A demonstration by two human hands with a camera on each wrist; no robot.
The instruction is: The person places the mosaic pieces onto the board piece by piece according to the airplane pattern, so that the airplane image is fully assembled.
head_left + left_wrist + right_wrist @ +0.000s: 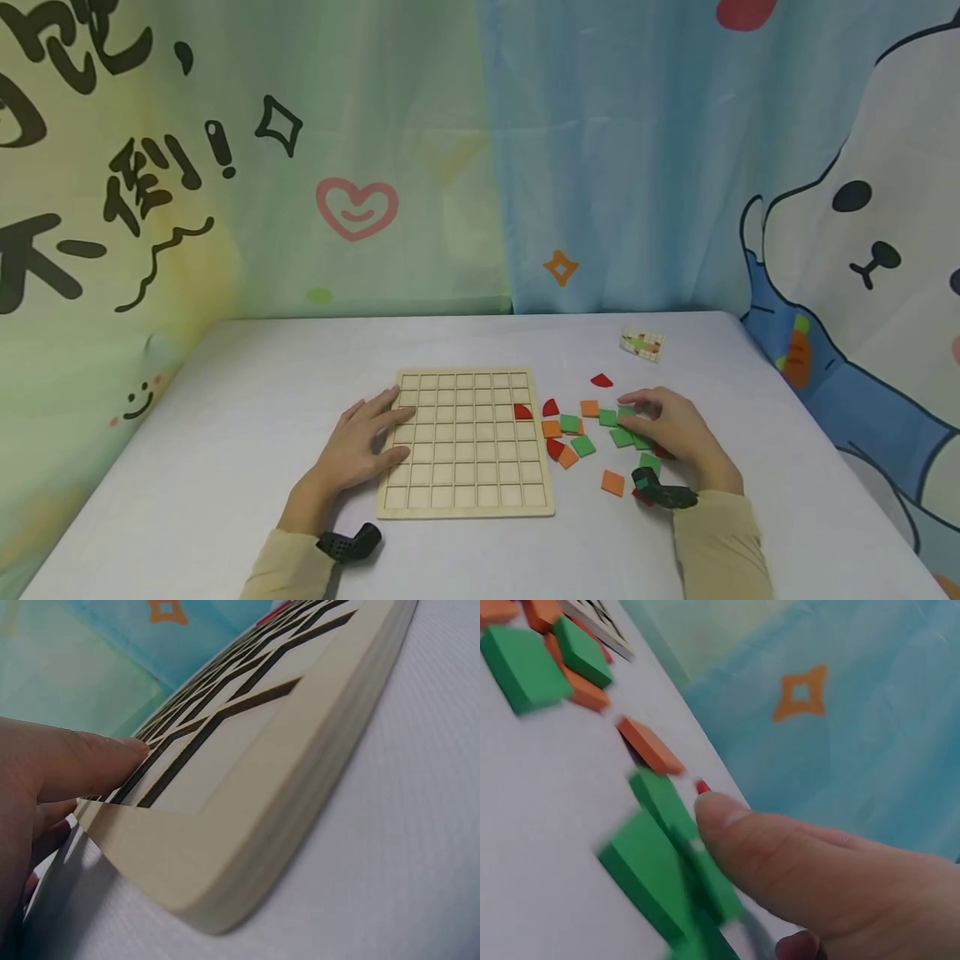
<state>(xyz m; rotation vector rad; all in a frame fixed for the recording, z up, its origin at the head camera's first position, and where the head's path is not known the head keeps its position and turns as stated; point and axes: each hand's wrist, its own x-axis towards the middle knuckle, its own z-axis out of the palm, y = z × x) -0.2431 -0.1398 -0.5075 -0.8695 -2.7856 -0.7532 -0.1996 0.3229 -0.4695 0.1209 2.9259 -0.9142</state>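
Note:
My left hand rests on the left side of a wooden grid board, fingers spread; in the left wrist view a fingertip touches the board by its corner. One red quarter-round piece sits in a cell near the board's right edge. Over the loose pieces, my right hand has its thumb and index finger apart, around a green square tile. The right wrist view shows the thumb beside green tiles; whether it touches one is unclear.
Orange squares, green squares and red pieces lie scattered right of the board. A small printed pattern card lies at the back right of the white table. A printed curtain hangs behind.

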